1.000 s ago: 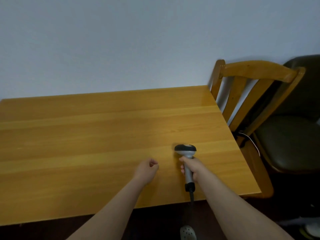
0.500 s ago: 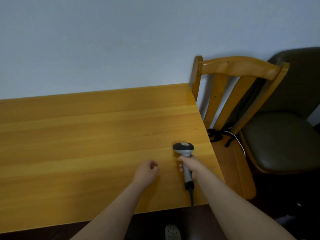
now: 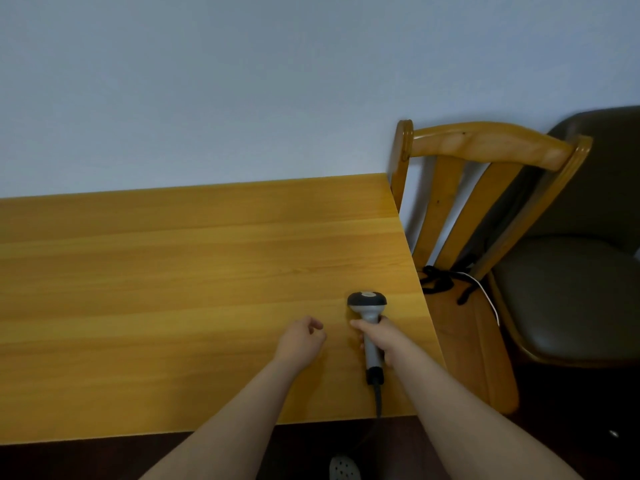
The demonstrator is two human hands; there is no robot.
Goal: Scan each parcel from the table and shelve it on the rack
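A grey and black handheld barcode scanner point(image 3: 367, 304) rests low over the wooden table point(image 3: 173, 289) near its right edge. My right hand point(image 3: 379, 337) is wrapped around its handle, and its dark cable point(image 3: 377, 398) runs off the front edge. My left hand point(image 3: 300, 341) hovers just left of the scanner, fingers curled loosely with nothing in them. No parcel and no rack are in view.
A wooden chair point(image 3: 485, 209) stands against the table's right side with black and white cords point(image 3: 446, 282) on its seat. A dark padded chair point(image 3: 571, 296) sits further right. A pale wall runs behind the table. A shoe point(image 3: 344, 468) shows below the front edge.
The view has swung a little between frames, shifting the chairs sideways. Both hands and the scanner keep nearly the same place on the table.
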